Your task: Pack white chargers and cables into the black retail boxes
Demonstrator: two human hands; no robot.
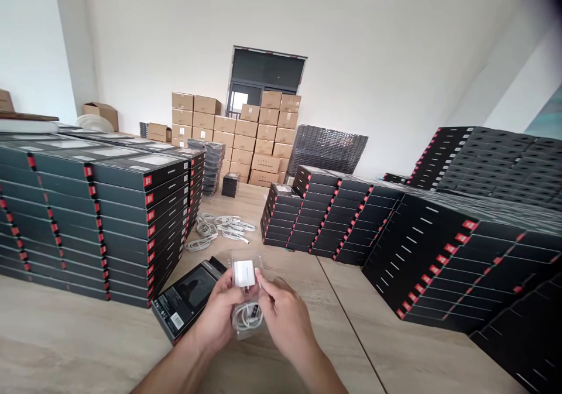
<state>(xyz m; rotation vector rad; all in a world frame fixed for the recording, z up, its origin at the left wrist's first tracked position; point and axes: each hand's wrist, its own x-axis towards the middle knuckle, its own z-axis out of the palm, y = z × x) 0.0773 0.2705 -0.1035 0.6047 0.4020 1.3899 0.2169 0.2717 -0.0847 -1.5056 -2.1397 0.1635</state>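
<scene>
Between my two hands is a clear plastic tray (236,331) with a white charger plug (243,273) in its upper part and a coiled white cable (248,318) in its lower part. My left hand (218,315) grips its left side, the thumb across the middle. On the other side, my right hand (283,306) pinches the edge close to the plug. Under my left wrist and beyond it lies a black box (187,297) with a dark window, its far end flap open. Several coiled white cables (219,228) rest on the table farther off.
Tall stacks of black boxes (127,230) line the left, and more black box stacks (421,253) stand on the right. Behind are nested clear trays (213,168), a small black stack (230,184) and piled brown cartons (246,142). A seam crosses the wooden table (302,271).
</scene>
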